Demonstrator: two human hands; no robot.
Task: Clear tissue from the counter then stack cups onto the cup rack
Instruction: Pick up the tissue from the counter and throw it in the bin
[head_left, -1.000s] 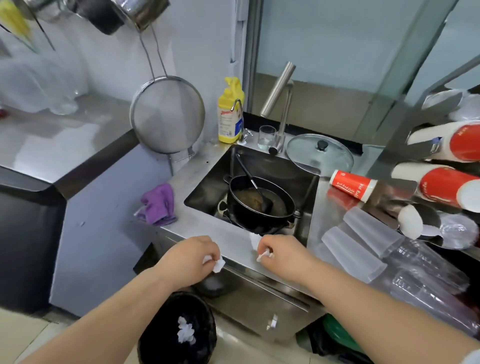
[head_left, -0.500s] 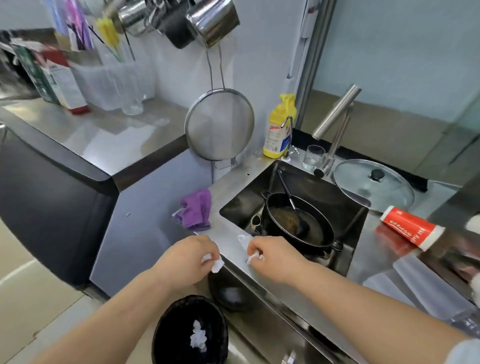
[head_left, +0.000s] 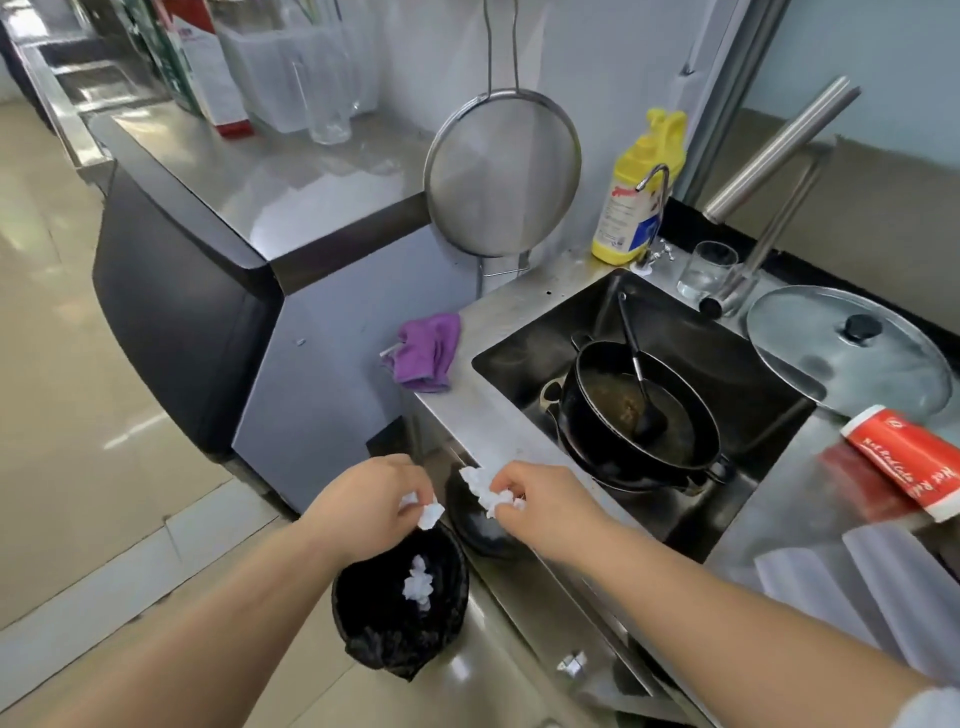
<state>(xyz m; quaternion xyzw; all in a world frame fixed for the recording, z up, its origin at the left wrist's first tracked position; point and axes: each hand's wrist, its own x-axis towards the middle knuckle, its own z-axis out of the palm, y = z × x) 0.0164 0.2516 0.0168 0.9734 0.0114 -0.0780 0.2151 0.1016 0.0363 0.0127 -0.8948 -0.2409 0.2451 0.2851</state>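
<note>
- Left hand (head_left: 371, 496): fingers curled, pinching a small crumpled tissue scrap (head_left: 428, 514) between fingertips and thumb; the scrap hangs over the near rim of the black-lined waste bin (head_left: 400, 631) on the floor.
- Right hand (head_left: 540, 506): fingers curled, pinching a larger tissue wad (head_left: 485, 493) at the front edge of the steel counter (head_left: 488, 410); whether the wad touches the edge or is just clear of it cannot be told.
- Bin contents: one white tissue piece (head_left: 418, 582) already lies inside.
- Risk 1: the right hand's wad sits beside the bin mouth, not over it. Released here, it would likely fall to the floor or onto the dark object under the counter edge.
- Risk 2: the left scrap is held by a light pinch at one corner near the rim; a careless release could let it drift outside the liner.
- Risk 3: crumpled tissue may tear or shed fragments on the counter edge, leaving the clearing step incomplete.
- Risk 4: the red paper cup (head_left: 906, 460) lies on its side near the sink (head_left: 545, 332) containing a dirty pan (head_left: 644, 410); a sleeve or forearm sweeping right could roll it in and soil it before stacking.
- Clear plastic cups (head_left: 852, 582) lie on their sides at the right, well apart from both hands; the cup rack is not in view.
</note>
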